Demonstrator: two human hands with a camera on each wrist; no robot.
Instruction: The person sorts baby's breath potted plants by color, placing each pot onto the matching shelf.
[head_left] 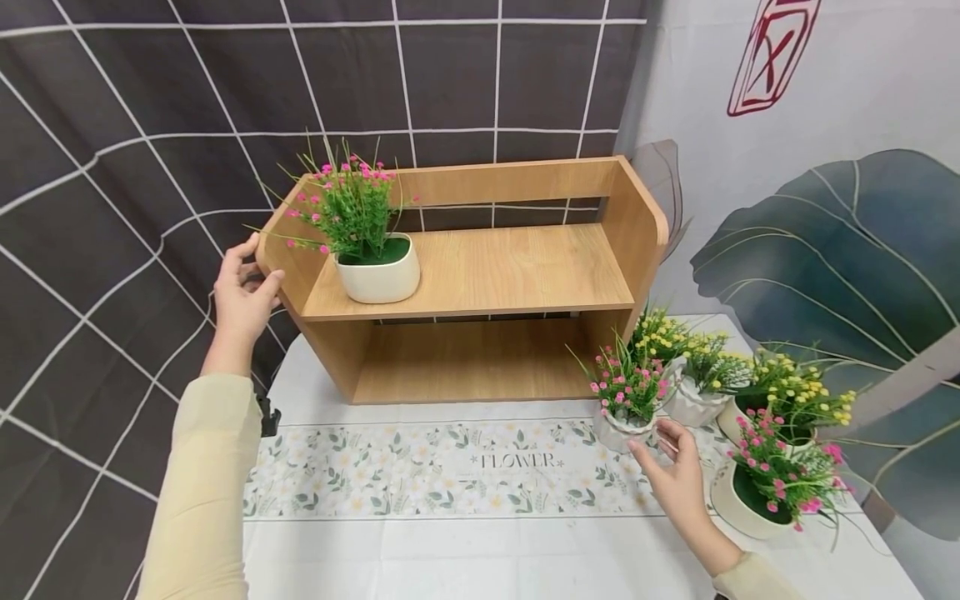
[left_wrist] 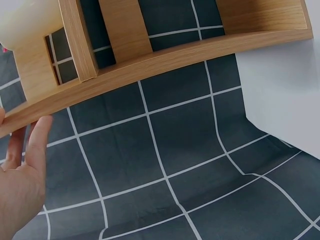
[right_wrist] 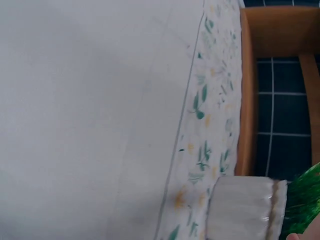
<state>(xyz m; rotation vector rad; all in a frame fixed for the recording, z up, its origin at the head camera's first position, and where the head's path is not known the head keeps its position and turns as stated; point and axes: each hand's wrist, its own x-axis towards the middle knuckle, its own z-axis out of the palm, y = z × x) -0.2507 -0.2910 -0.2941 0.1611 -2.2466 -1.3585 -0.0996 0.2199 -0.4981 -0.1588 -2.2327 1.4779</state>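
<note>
A two-tier wooden shelf [head_left: 480, 267] stands on the table. My left hand [head_left: 243, 287] holds the front edge of its left side panel, thumb on one side and fingers on the other; the left wrist view shows these fingers [left_wrist: 37, 145] along the edge. On the upper board, close to that panel, sits an oval cream pot [head_left: 381, 279] with pink flowers. My right hand [head_left: 678, 467] is at the right of a small white pot [head_left: 618, 435] with pink flowers, thumb and fingers spread apart, fingertips right at its side. The right wrist view shows this pot [right_wrist: 245, 210] beside the shelf.
More potted flowers crowd the table's right side: a white pot [head_left: 693, 402] with yellowish flowers, yellow flowers [head_left: 806, 396], and a cream pot [head_left: 742, 504] with pink flowers. A floral runner [head_left: 450, 483] lies before the shelf. Dark checked cloth [head_left: 465, 75] hangs behind.
</note>
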